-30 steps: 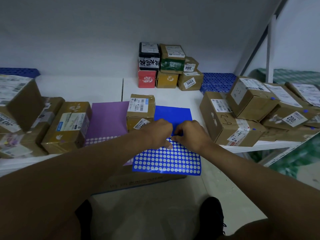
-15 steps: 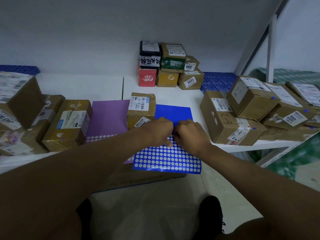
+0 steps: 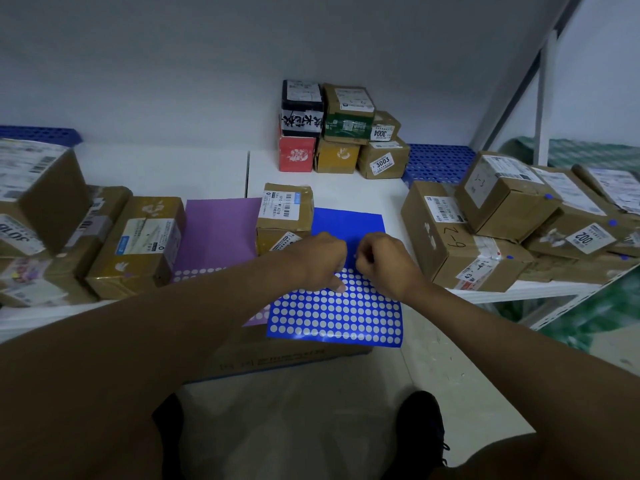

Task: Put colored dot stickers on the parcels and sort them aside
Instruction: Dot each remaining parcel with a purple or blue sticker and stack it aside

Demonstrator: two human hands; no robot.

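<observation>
While both hands work the sheet, status: a dot is being peeled, none is on a parcel yet
sticker sheet: blue sticker sheet [image 3: 337, 317] lies flat on the desk edge, its near end hanging over; near rows show white circles, so those dots look already used; far part is solid blue
left hand: left hand [image 3: 317, 259] rests on the sheet, fingers curled, thumb tip pressing down on the paper; seems to pin it
right hand: right hand [image 3: 382, 259] is just beside the left, fingers curled tight as if pinching at a dot; the dot itself is too small to see
grip: left presses the sheet with curled fingers; right pinch looks closed, cannot tell if a sticker is in it
next parcel: small brown parcel [image 3: 284, 216] stands touching the sheet's far left corner, likely the one to be marked
next move: lift the dot free without tearing, press it on the parcel, then move that parcel aside
done pile: parcels on the right [image 3: 491, 220] carry small blue dots, so judged already sorted
waiting pile: parcels on the left [image 3: 135, 244] show no blue dots
other sheet: purple sticker sheet [image 3: 218, 237] lies beside the blue one, partly under the arm
desk: white desk [image 3: 162, 171] made of two panels, with a far stack of boxes [image 3: 339, 129] against the wall
room: grey wall, dim light, pale floor, a cardboard box under the desk, dark shoes below
</observation>
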